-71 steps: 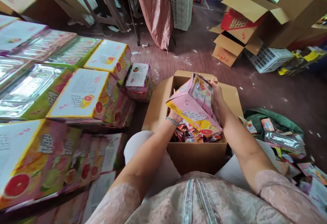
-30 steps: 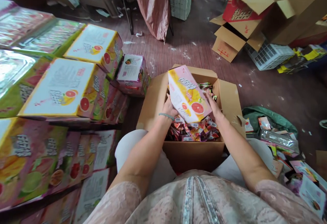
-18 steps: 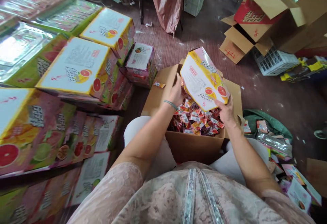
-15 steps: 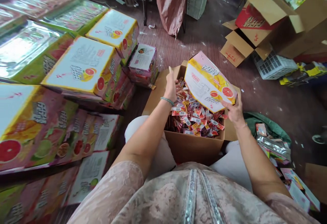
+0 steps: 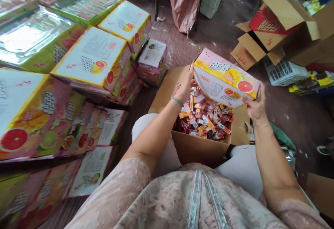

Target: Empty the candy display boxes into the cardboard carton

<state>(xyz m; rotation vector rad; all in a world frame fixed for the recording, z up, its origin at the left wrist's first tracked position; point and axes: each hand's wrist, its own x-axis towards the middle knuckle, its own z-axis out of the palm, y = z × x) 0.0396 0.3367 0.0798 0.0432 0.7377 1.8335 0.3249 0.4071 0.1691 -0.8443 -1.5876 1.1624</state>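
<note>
A pink, yellow and white printed box (image 5: 225, 77) is tilted above an open brown carton (image 5: 200, 149). Many small wrapped sachets (image 5: 206, 119) fill the carton, which stands between the knees. My right hand (image 5: 257, 105) grips the box's right end, thumb on the near face. At the box's left end is my left hand (image 5: 184, 84), with a green bracelet on the wrist; its fingers are partly hidden behind the box edge and hold it.
Stacked printed fruit boxes (image 5: 90, 62) and shiny trays (image 5: 39, 30) rise on the left. A smaller box (image 5: 152, 55) stands beyond the carton. Open cartons (image 5: 276, 23) and a grey crate (image 5: 285, 69) lie at right, a green bag (image 5: 283, 138) nearer.
My left hand has moved from beside the box to its left end and taken hold. The box has shifted to the right and tilted, showing more of its upper side.
</note>
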